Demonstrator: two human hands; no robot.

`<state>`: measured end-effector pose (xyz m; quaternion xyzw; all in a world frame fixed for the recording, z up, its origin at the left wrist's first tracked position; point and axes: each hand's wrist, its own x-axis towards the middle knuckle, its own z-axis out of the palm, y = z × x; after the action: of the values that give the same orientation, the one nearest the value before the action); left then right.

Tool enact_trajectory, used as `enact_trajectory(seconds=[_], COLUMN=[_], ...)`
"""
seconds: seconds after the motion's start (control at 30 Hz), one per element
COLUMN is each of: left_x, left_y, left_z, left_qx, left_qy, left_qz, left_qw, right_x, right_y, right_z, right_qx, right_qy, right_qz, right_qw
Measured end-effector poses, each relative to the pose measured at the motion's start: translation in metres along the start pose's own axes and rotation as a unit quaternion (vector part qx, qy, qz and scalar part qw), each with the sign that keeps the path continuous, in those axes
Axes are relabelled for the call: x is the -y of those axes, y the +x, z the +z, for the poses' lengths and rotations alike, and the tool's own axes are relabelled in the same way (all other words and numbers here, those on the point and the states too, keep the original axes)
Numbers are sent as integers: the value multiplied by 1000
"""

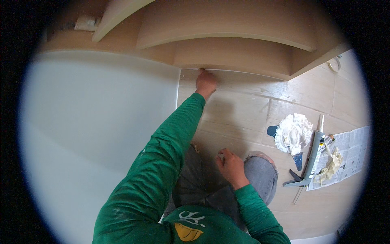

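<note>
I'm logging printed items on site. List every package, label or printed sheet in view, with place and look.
Caulking gun: on the floor at right, a grey frame holding a white tube with a small coloured label.
Newspaper sheet: spread on the floor at far right, grey-white print, with a crumpled yellowish glove on it.
No signs or screens.

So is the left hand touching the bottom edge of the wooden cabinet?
Touching. The head view shows the left hand with its fingertips pressed against the cabinet's lower edge, no gap visible.

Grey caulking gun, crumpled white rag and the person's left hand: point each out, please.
Grey caulking gun (313, 156), head view, on its barrel.
Crumpled white rag (293, 132), head view, at its middle.
Left hand (206, 82), head view, on its back.
</note>
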<state>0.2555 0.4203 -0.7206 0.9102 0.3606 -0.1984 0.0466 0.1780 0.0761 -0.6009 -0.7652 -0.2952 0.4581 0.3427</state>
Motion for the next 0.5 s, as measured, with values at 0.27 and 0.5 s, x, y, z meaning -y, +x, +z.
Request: enact_trajectory(seconds=[0.27, 0.5], left_x=[-45, -78], left_y=[-2, 5], left_z=[7, 5], left_qx=[-77, 65], left_qy=[-131, -2], left_qz=[-82, 45], left_qw=[985, 997], right_x=[-1, -1], right_y=[-3, -5], right_z=[3, 2], right_qx=[-32, -24], right_qy=[2, 12], right_qz=[-34, -35], right_qw=[999, 999])
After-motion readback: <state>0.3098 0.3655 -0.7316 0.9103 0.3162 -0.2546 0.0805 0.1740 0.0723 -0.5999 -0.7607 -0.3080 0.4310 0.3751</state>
